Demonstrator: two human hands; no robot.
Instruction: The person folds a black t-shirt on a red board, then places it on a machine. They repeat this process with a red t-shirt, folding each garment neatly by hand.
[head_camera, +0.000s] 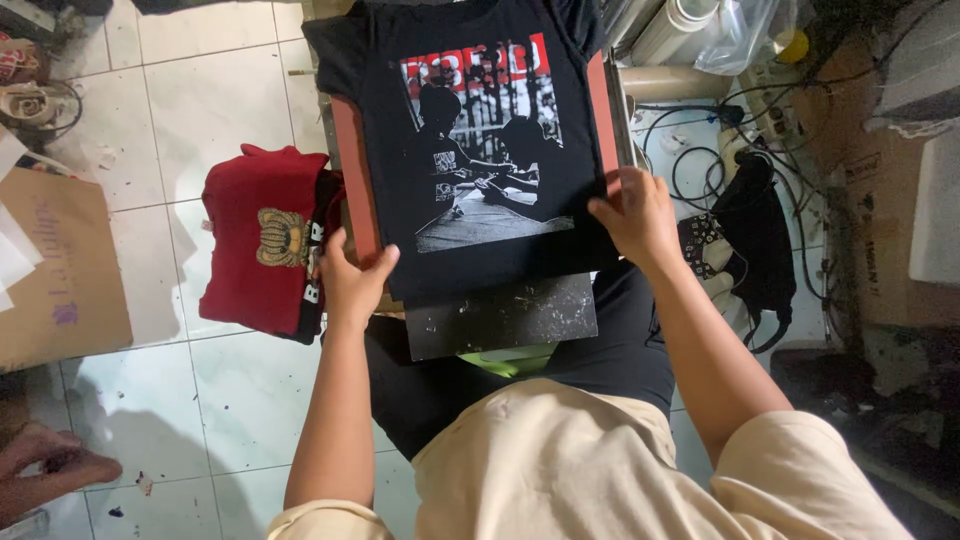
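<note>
Item: black printed T-shirt (480, 150), spread flat over the reddish board (352, 170). My left hand (350, 285) and right hand (635, 215) each grip its lower hem, keeping it taut. Red shirts (262, 240) lie folded on the floor.

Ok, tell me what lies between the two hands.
In the head view, the black printed T-shirt on its board lies between the left hand and right hand; both grip its lower edge.

A reddish-brown board (352, 160) carries a black printed shirt (480, 150) stretched flat over it. Beside it on the white tiled floor (210, 100) lie folded red shirts (262, 240) and flattened cardboard (60, 270).
</note>
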